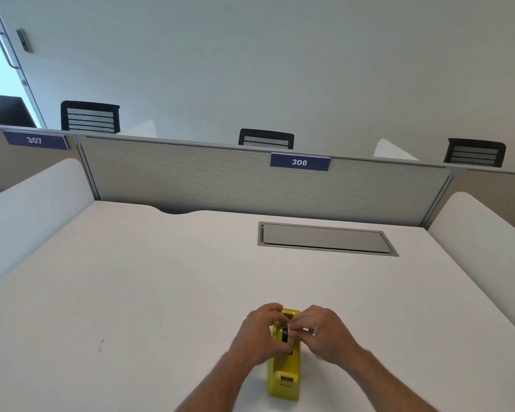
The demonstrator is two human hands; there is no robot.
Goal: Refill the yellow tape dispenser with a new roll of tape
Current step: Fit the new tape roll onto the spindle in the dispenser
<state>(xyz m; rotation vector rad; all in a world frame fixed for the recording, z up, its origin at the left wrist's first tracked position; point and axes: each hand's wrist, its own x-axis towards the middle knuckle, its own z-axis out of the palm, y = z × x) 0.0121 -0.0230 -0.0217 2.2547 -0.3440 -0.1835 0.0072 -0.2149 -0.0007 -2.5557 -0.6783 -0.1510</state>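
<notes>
My left hand [260, 334] comes in from the lower left and curls around the left side of the yellow tape dispenser [283, 373], fingers wrapped over its top edge and thumb pressing low against the body. I read that as a firm hold that steadies the thing on the white desk [131, 292].

Between my two hands, in the cradle at the middle of the dispenser, sits a small dark wheel [285, 335], standing on edge. I take it for the hub that carries the roll, though it is small and half hidden, so I cannot be sure. I see no clear tape wound on it and no strip led forward to the cutter end [286, 379], which points toward me and looks bare.

My right hand [321, 333] is bunched at the right side of the cradle, fingertips pinched together right at the wheel. They seem to grip it or something pale just beside it; whether that is the new roll I cannot tell.

So I judge the job to be at its middle: the hub is being seated or lifted. Threading the tape to the cutter looks undone.

Further right the desk holds only a closed grey cable hatch [327, 239], well apart from my hands.
</notes>
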